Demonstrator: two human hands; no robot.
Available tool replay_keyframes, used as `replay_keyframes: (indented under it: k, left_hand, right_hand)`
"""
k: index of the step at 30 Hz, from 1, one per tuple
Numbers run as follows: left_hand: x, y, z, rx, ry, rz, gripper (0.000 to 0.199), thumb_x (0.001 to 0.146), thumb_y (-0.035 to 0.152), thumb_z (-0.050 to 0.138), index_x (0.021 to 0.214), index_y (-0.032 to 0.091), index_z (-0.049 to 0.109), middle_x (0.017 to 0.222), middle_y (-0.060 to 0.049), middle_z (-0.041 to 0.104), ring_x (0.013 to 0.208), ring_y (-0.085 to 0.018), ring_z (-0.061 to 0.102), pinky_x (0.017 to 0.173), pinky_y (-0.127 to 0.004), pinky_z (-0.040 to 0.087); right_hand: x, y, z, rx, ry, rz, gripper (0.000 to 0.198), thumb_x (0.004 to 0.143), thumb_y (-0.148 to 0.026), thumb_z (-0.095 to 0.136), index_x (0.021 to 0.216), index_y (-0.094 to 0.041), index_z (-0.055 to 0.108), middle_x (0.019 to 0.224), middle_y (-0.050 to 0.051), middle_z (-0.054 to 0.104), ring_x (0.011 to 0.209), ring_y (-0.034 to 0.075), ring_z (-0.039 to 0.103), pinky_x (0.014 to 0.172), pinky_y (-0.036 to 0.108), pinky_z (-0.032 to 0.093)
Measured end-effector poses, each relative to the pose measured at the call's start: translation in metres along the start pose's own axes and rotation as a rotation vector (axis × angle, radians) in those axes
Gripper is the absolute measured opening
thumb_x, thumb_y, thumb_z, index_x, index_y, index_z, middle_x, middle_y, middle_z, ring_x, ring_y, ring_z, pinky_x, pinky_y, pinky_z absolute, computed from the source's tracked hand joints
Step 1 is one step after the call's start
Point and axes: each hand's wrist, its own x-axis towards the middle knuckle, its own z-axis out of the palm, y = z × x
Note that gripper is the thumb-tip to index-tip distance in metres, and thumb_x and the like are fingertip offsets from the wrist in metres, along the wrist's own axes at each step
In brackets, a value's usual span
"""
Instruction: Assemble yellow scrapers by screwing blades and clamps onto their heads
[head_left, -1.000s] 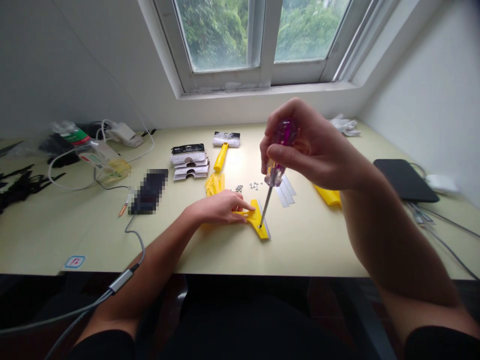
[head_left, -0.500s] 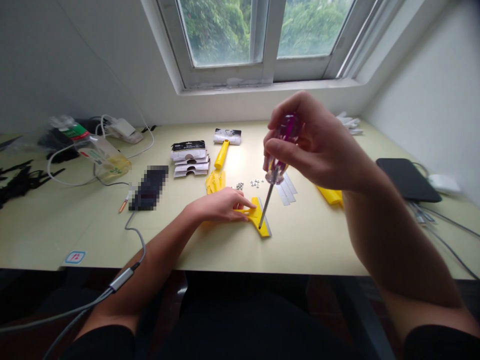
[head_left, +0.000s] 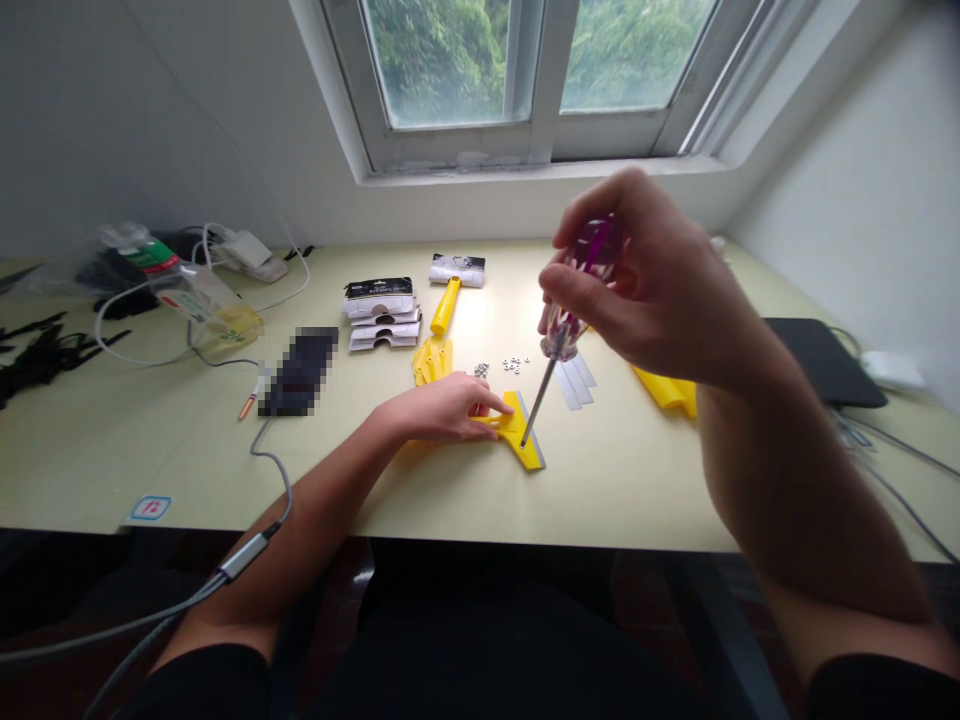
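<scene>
My left hand (head_left: 454, 408) is closed around the handle side of a yellow scraper (head_left: 513, 428), pressing it against the table. A thin metal blade (head_left: 535, 437) shows along the scraper's right edge. Above it, my right hand (head_left: 630, 280) grips a screwdriver (head_left: 581, 270) by its clear and purple handle. The screwdriver leans, its tip at a small screw hole on the lower part of the scraper head. Loose screws (head_left: 481, 370), small nuts (head_left: 514, 364) and several flat blades (head_left: 577, 382) lie beyond the scraper.
Yellow scraper parts (head_left: 432, 362) and a scraper with a packaged head (head_left: 446, 305) lie behind my left hand, beside stacked card sleeves (head_left: 381, 312). A phone (head_left: 300, 370) and cables sit left. More yellow parts (head_left: 664, 390) and a black flat device (head_left: 821, 362) are right.
My right hand has moved slightly right, tilting the screwdriver more, and its tip has lifted a little off its earlier spot. My left hand stays on the scraper.
</scene>
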Motion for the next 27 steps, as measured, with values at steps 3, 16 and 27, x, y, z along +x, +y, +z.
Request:
replay_keyframes:
  k: [3,16,27]
  left_hand:
    - [0.0002,0.0000,0.0002,0.005,0.001,-0.004,0.038,0.084,0.036,0.070,0.121,0.027,0.070,0.086,-0.004,0.064,0.074,-0.014,0.055,0.071,-0.026,0.041]
    - [-0.0005,0.0004,-0.0004,0.000,0.001,-0.007,0.038,0.085,0.036,0.069,0.121,0.026,0.070,0.087,-0.004,0.064,0.074,-0.014,0.055,0.070,-0.026,0.041]
    - [-0.0009,0.0021,-0.0007,-0.010,0.002,-0.005,0.038,0.084,0.036,0.070,0.121,0.026,0.070,0.086,-0.004,0.064,0.074,-0.013,0.054,0.070,-0.025,0.040]
  right_hand:
    - [0.0007,0.0002,0.0029,-0.023,-0.008,-0.012,0.022,0.090,-0.038,0.060,0.105,-0.025,0.050,0.076,-0.002,0.058,0.067,0.015,0.059,0.061,0.031,0.050]
    - [0.0012,0.0037,0.0022,-0.124,-0.004,-0.015,0.021,0.090,-0.039,0.058,0.105,-0.025,0.051,0.076,-0.001,0.058,0.067,0.015,0.057,0.063,0.031,0.049]
    - [0.0011,-0.0013,0.0005,-0.063,0.000,0.033,0.020,0.092,-0.039,0.057,0.103,-0.025,0.049,0.076,0.000,0.059,0.063,0.015,0.057,0.059,0.032,0.051]
